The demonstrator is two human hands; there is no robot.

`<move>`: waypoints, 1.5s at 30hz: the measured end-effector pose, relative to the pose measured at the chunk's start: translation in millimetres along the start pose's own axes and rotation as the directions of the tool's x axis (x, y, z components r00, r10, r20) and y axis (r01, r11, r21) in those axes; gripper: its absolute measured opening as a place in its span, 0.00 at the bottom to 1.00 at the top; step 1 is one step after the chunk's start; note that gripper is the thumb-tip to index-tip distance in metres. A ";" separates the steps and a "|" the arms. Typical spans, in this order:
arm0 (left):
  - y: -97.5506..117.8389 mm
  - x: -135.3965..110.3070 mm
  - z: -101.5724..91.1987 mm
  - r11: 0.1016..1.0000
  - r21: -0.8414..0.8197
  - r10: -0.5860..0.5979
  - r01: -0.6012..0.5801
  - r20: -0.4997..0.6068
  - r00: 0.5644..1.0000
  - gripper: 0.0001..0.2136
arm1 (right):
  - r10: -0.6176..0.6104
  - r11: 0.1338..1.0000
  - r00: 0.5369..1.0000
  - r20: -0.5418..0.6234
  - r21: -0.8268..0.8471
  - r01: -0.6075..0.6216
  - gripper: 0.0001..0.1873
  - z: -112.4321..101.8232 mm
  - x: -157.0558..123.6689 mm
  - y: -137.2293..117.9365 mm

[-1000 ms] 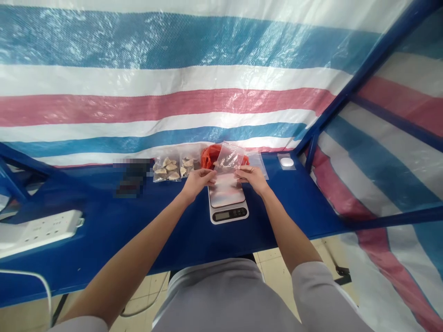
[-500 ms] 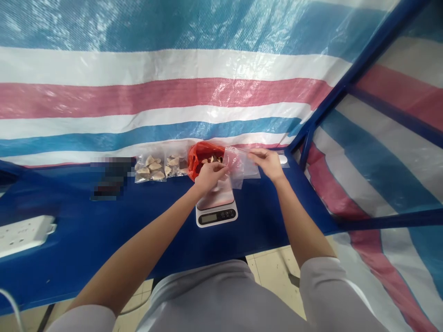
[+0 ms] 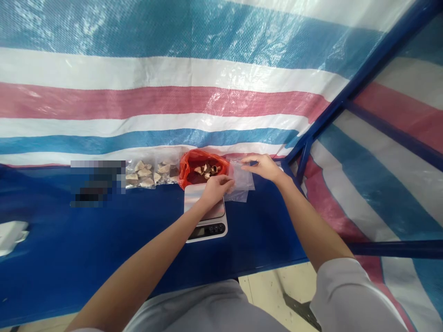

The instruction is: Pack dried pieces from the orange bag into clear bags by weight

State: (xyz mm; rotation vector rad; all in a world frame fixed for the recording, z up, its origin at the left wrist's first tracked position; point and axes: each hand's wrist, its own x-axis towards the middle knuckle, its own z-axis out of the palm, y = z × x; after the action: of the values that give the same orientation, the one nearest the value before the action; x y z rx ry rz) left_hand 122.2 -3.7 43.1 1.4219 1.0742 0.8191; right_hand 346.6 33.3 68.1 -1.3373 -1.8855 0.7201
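Observation:
My left hand (image 3: pixel 216 190) sits over the back of a digital kitchen scale (image 3: pixel 206 216), its fingertips pinching the left edge of a clear plastic bag (image 3: pixel 240 180). My right hand (image 3: pixel 263 167) holds the bag's top edge farther right. The bag looks empty and hangs just right of the scale. Behind the scale lies an open red plastic bag (image 3: pixel 197 168) holding several brown and pale pieces (image 3: pixel 207 169). To its left are two sealed clear packs of pale wedge-shaped pieces (image 3: pixel 140 174).
Everything stands on a blue tabletop (image 3: pixel 51 244). A pixelated, blurred object (image 3: pixel 98 184) lies left of the packs, and a white power strip (image 3: pixel 10 235) is at the left edge. A striped tarpaulin (image 3: pixel 173 99) and blue metal frame (image 3: pixel 304 159) enclose the back and right.
The view has swung, so the table contents sit farther left. Both hands have carried the clear bag from over the scale to its right side, and the red bag's opening now shows more.

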 end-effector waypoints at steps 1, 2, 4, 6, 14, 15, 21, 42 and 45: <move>-0.3 0.9 0.3 1.000 0.025 0.011 -0.011 -0.004 1.000 0.10 | 0.003 0.999 1.000 0.022 0.032 -0.004 0.14 -2.0 2.3 2.8; -0.9 1.9 -0.1 0.998 0.065 0.028 -0.027 -0.010 1.000 0.10 | 0.005 0.999 0.999 0.039 0.050 -0.007 0.12 -4.3 4.7 5.6; -2.6 3.2 -2.4 0.977 0.193 0.094 -0.087 -0.030 0.995 0.11 | -0.002 0.999 0.998 0.065 0.052 -0.002 0.10 -9.6 10.2 11.2; -4.1 3.0 -5.4 0.905 0.375 0.236 -0.202 -0.046 0.971 0.11 | -0.018 1.000 0.996 0.083 0.016 0.017 0.08 -15.4 16.9 16.8; -4.0 -2.3 23.2 0.219 0.771 0.522 -0.598 0.426 0.739 0.10 | -0.003 0.906 0.991 0.137 -0.418 0.061 0.08 -21.2 46.8 24.3; -5.2 -1.0 29.7 0.172 0.771 0.482 -0.614 0.478 0.734 0.10 | 0.019 0.871 0.990 0.138 -0.488 0.051 0.09 -19.6 49.4 23.2; -17.0 7.5 46.5 0.123 0.802 0.316 -0.585 0.527 0.789 0.13 | 0.076 0.689 0.977 0.200 -0.719 0.093 0.12 -8.8 57.9 19.2; -23.2 1.5 46.0 0.203 0.840 0.241 -0.503 0.455 0.858 0.17 | -0.187 0.753 0.981 0.055 -0.634 0.179 0.14 30.2 3.3 36.1; -26.2 0.8 45.4 0.195 0.831 0.252 -0.521 0.472 0.845 0.19 | -0.202 0.735 0.973 0.110 -0.640 0.225 0.14 42.0 1.9 52.4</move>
State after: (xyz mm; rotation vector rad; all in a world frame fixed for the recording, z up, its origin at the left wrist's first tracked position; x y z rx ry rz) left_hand 160.2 -20.0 10.8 2.8789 1.0199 0.2186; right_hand 341.7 49.6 3.1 -1.4634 -2.3875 -0.0692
